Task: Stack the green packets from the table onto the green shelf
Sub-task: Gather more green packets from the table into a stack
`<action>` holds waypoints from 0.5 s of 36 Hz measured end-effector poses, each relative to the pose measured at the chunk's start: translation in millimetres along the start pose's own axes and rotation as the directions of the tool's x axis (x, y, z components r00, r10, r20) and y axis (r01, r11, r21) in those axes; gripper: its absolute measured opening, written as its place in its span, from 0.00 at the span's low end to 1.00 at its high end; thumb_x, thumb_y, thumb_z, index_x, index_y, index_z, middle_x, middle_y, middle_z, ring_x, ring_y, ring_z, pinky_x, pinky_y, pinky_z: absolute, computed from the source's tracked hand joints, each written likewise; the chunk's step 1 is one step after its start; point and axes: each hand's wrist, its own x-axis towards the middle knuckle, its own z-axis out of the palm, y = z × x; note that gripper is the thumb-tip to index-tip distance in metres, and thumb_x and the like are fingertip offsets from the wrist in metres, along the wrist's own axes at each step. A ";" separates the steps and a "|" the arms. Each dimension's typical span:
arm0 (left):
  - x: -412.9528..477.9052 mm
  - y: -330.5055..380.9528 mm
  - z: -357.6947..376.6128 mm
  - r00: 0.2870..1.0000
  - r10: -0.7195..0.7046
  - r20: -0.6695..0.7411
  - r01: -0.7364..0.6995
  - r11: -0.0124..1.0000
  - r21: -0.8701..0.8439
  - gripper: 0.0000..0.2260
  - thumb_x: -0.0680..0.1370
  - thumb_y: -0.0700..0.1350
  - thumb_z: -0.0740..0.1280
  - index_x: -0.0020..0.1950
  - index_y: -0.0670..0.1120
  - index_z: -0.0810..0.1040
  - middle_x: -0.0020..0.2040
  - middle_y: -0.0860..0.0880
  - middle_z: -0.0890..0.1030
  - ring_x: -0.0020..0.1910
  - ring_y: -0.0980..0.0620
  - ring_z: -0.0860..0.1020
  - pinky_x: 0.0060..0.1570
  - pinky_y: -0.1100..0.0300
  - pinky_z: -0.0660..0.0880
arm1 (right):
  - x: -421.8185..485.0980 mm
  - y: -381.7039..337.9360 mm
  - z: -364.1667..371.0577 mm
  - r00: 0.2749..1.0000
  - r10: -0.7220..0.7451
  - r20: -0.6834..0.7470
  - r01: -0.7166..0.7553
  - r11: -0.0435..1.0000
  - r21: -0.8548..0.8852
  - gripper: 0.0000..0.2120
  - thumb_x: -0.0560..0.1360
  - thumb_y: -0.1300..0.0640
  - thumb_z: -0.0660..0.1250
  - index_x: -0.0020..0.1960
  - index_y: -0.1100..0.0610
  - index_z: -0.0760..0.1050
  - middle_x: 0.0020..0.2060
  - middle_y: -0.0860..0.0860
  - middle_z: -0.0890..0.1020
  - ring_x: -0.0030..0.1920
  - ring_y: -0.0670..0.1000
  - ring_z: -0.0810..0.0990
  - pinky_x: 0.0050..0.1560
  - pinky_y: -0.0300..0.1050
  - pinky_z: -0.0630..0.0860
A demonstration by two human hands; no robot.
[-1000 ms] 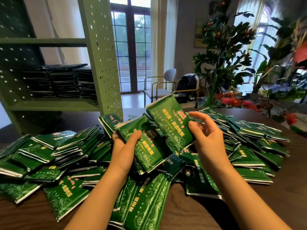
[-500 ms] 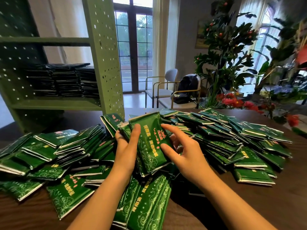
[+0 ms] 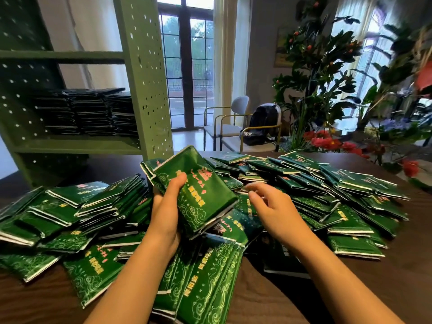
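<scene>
Several green packets (image 3: pixel 346 183) with gold print lie heaped across the dark wooden table (image 3: pixel 397 277). My left hand (image 3: pixel 167 213) grips a small stack of packets (image 3: pixel 198 192) above the heap, thumb on the top face. My right hand (image 3: pixel 268 206) hovers just right of that stack with loosely curled fingers reaching toward the pile, holding nothing. The green perforated shelf (image 3: pixel 77 145) stands at the back left, with stacked packets (image 3: pixel 88 111) on its lower board.
Two chairs (image 3: pixel 231 127), one carrying a dark backpack (image 3: pixel 261 122), stand behind the table by glass doors. Leafy plants and red flowers (image 3: pixel 327 141) crowd the right back edge. The shelf's upright post (image 3: pixel 145 78) rises just behind the held stack.
My right hand let go of the packet it laid on the stack and moved right toward the pile. The left hand lifted and tilted the stack slightly.
</scene>
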 end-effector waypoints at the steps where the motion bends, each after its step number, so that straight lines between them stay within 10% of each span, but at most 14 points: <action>1: 0.7 -0.1 -1.1 1.000 -0.013 -0.008 0.013 1.000 -0.014 0.42 0.57 0.62 0.75 0.66 0.44 0.74 0.59 0.41 0.81 0.53 0.43 0.82 0.44 0.52 0.78 | -0.2 1.4 -0.7 0.999 0.024 0.046 -0.021 0.998 -0.060 0.14 0.80 0.51 0.59 0.62 0.53 0.76 0.47 0.44 0.79 0.46 0.43 0.76 0.48 0.42 0.71; 8: 3.9 -1.2 -1.0 0.999 -0.035 -0.020 0.034 0.998 -0.045 0.43 0.56 0.63 0.75 0.66 0.45 0.76 0.60 0.41 0.81 0.56 0.41 0.81 0.49 0.49 0.79 | -5.3 -3.8 2.9 0.941 0.170 0.292 -0.072 0.945 -0.318 0.32 0.73 0.36 0.64 0.72 0.50 0.65 0.63 0.50 0.75 0.61 0.51 0.75 0.62 0.50 0.72; 18: 2.9 -1.2 -1.7 0.999 -0.034 -0.019 0.033 0.999 -0.036 0.44 0.55 0.64 0.75 0.66 0.45 0.75 0.60 0.41 0.80 0.55 0.42 0.82 0.46 0.51 0.78 | -3.0 -5.7 -7.5 0.935 0.227 0.271 -0.199 0.972 -0.127 0.26 0.71 0.50 0.73 0.66 0.54 0.71 0.59 0.50 0.76 0.58 0.49 0.75 0.57 0.41 0.70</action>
